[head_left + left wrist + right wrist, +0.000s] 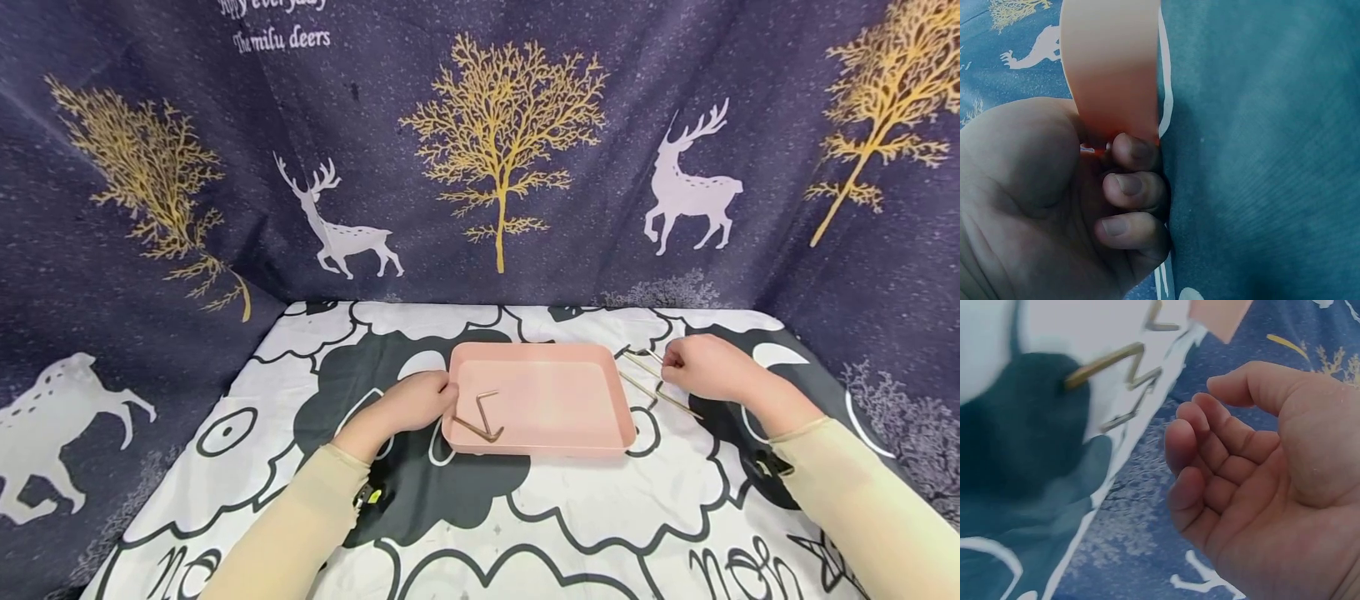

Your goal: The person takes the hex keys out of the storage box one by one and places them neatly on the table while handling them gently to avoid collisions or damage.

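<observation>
My left hand (415, 398) grips the left wall of a shallow pink tray (558, 404). In the left wrist view, the fingers curl at the edge of the tray wall (1113, 69). Two L-shaped hex keys lie in the tray's left part, one small hex key (482, 410) and one longer hex key (472, 429). Several brass-coloured hex keys (678, 404) lie on the cloth just right of the tray. Over them hovers my right hand (705, 367), its fingers loosely bent. The right wrist view shows nothing in that hand, with a hex key (1104, 364) beyond its fingertips.
A black-and-white patterned cloth (585, 508) covers the table. Dark blue curtains (450, 233) with deer and tree prints hang behind and at both sides. The tray's right wall stands close to the loose keys.
</observation>
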A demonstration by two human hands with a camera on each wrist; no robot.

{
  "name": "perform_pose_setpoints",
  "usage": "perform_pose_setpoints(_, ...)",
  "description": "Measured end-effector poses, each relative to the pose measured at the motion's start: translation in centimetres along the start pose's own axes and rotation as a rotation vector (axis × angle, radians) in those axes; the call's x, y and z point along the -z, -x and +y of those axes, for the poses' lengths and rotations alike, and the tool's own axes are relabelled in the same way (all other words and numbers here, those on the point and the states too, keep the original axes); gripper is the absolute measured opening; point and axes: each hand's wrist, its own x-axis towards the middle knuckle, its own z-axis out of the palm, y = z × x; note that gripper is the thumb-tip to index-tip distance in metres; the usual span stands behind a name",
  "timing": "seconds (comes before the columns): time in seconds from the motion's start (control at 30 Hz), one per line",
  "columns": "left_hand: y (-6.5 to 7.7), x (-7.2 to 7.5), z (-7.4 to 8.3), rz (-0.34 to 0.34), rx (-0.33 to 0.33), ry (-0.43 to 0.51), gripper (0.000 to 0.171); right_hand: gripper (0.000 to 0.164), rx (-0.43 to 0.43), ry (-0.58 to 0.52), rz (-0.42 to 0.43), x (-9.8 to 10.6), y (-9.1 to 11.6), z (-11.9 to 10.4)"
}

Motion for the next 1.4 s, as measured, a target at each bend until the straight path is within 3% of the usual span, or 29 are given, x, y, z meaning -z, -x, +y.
perform_pose_setpoints(0.3,0.1,-0.2,-0.2,0.012,0.007,-0.005,0.037,0.019,0.062,-0.045,0.077,1.4,-1.7,-2.9)
perform_pose_setpoints(0.63,0.1,-0.2,-0.3,0.017,-0.003,0.005,0.037,0.013,0.101,-0.038,0.067,2.0,-3.4,-6.4)
perform_pose_setpoints(1.0,-0.1,-0.3,-0.2,0.006,0.001,0.006,0.038,0.013,0.196,-0.020,0.073,1.3,-5.3,-9.8)
perform_pose_setpoints(1.2,-0.1,-0.2,-0.1,0.007,0.007,0.001,0.038,0.021,0.245,-0.012,0.044,0.2,-6.5,-11.4)
perform_pose_setpoints(1.3,-0.3,-0.3,-0.5,0.010,0.001,0.015,0.038,0.028,0.254,0.001,0.015,-0.3,-7.0,-12.3)
perform_pose_setpoints(1.4,-1.5,-1.6,-2.5,0.029,-0.021,0.005,0.041,0.032,0.268,0.014,-0.003,-0.6,-7.2,-13.3)
